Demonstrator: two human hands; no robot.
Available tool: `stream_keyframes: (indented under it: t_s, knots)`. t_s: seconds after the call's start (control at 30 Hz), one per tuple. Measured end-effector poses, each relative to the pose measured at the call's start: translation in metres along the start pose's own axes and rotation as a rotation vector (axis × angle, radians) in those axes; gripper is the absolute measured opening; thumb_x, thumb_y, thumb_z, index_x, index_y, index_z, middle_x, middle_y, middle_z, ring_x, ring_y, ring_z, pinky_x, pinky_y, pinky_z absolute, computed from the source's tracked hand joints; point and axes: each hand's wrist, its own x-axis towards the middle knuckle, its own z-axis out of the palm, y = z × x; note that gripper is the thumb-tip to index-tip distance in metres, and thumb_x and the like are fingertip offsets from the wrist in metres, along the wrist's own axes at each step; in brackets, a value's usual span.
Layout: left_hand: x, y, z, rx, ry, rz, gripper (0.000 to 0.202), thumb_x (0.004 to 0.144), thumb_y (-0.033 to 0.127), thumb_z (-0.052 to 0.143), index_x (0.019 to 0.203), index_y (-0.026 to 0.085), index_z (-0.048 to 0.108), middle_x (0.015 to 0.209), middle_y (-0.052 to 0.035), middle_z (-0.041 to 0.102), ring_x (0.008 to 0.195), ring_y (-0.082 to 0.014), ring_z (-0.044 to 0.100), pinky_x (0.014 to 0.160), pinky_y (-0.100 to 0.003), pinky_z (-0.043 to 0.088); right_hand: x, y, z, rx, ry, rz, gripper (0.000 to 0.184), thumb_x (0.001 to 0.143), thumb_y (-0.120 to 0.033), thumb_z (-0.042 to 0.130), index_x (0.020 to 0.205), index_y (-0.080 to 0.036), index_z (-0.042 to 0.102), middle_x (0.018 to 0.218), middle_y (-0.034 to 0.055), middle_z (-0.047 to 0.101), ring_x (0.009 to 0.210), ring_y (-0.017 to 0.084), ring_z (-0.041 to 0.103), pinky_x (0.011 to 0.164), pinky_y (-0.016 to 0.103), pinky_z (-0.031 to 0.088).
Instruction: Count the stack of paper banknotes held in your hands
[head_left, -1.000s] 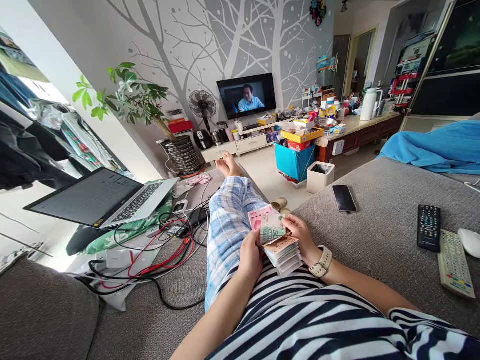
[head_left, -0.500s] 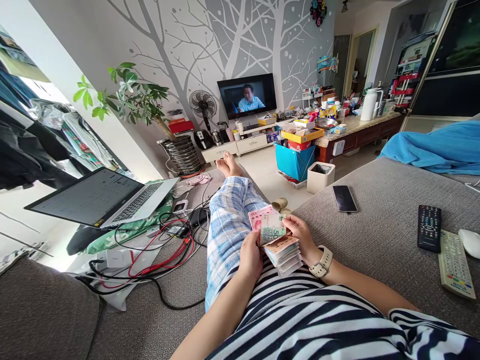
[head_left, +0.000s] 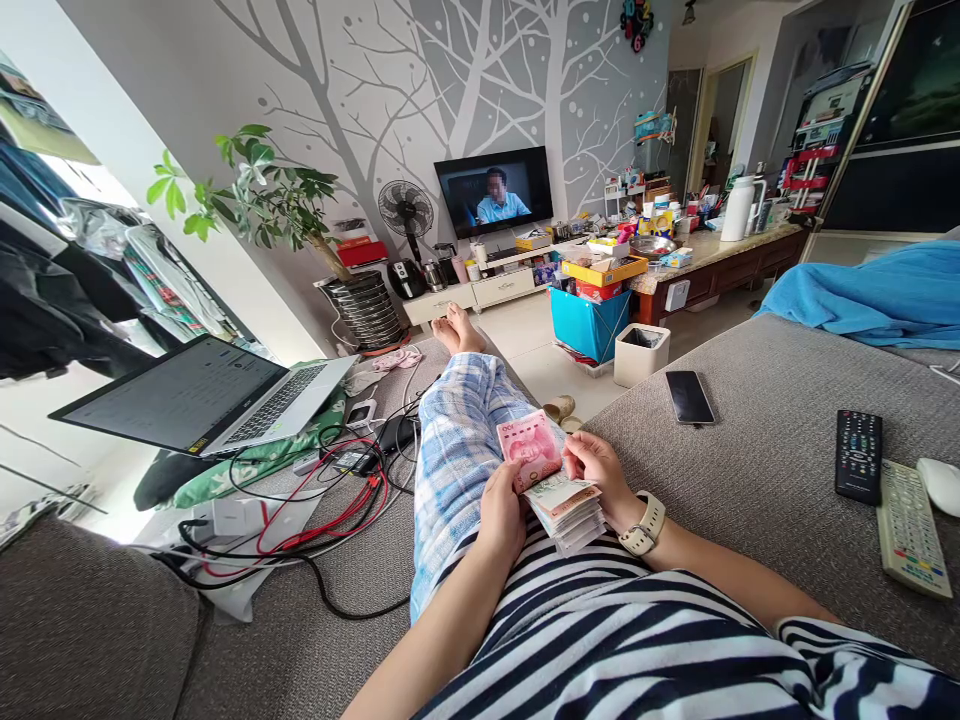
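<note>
Over my lap, my left hand point(head_left: 501, 512) is closed around a bundle of banknotes. A pink 100 note point(head_left: 531, 446) faces up beyond my left thumb. The nearer half of the bundle is a folded-back stack of notes point(head_left: 571, 520), its many edges fanned toward my striped shirt point(head_left: 600, 620). My right hand point(head_left: 598, 474), with a pale watch point(head_left: 643, 524) on its wrist, is closed at the right edge of the notes, thumb and forefinger pinched together there. What exactly lies between those fingertips is partly hidden.
To the left on the sofa stand an open laptop point(head_left: 247, 400) and tangled cables point(head_left: 322, 530). A phone point(head_left: 690, 397), a black remote point(head_left: 859, 457), a pale remote point(head_left: 913, 530) and a white mouse point(head_left: 939, 486) lie to the right. Beyond are a bin point(head_left: 641, 356) and a cluttered table point(head_left: 757, 255).
The green 50 note that lay over the pink 100 has been flipped back onto the folded stack nearer me. The pink note's face now shows. Both hands stay nearly in place.
</note>
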Motion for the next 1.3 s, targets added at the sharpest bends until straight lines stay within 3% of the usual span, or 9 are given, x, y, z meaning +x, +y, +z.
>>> stream_keyframes:
  t_s: [0.23,0.43,0.73,1.3]
  knots:
    - [-0.008,0.007,0.006,0.004,-0.014,0.019,0.017,0.061,0.027,0.071,0.071,0.016,0.064,0.065,-0.0015,0.066,0.056,-0.0145,0.058,0.056,-0.027,0.044,0.002,0.000,-0.001,-0.043,0.012,0.002,0.036,0.072,-0.047,0.068,0.060,-0.020,0.047,0.048,-0.0055,0.044,0.046,0.010,0.036,0.050,0.026,0.028]
    - [-0.011,0.009,0.008,0.012,-0.046,-0.017,0.015,0.059,0.024,0.072,0.070,0.017,0.065,0.063,-0.0006,0.065,0.055,-0.0140,0.055,0.058,-0.028,0.044,0.006,0.004,-0.002,-0.068,0.113,0.011,0.036,0.064,-0.045,0.074,0.067,-0.020,0.048,0.056,-0.0056,0.045,0.051,0.010,0.036,0.051,0.026,0.029]
    - [-0.012,0.009,0.009,0.007,-0.084,-0.022,0.021,0.053,0.022,0.075,0.069,0.016,0.064,0.060,-0.0004,0.063,0.054,-0.0132,0.055,0.061,-0.028,0.045,0.000,-0.003,0.001,-0.070,0.102,0.024,0.031,0.072,-0.048,0.067,0.066,-0.020,0.055,0.059,-0.0017,0.051,0.055,0.013,0.041,0.052,0.027,0.031]
    - [-0.002,0.003,0.004,-0.043,0.030,0.007,0.017,0.061,0.030,0.069,0.064,0.016,0.059,0.059,0.0013,0.061,0.053,-0.0119,0.053,0.055,-0.025,0.044,0.003,0.001,0.000,0.055,0.096,0.022,0.032,0.072,-0.046,0.069,0.064,-0.019,0.054,0.060,-0.0025,0.048,0.054,0.011,0.038,0.052,0.026,0.030]
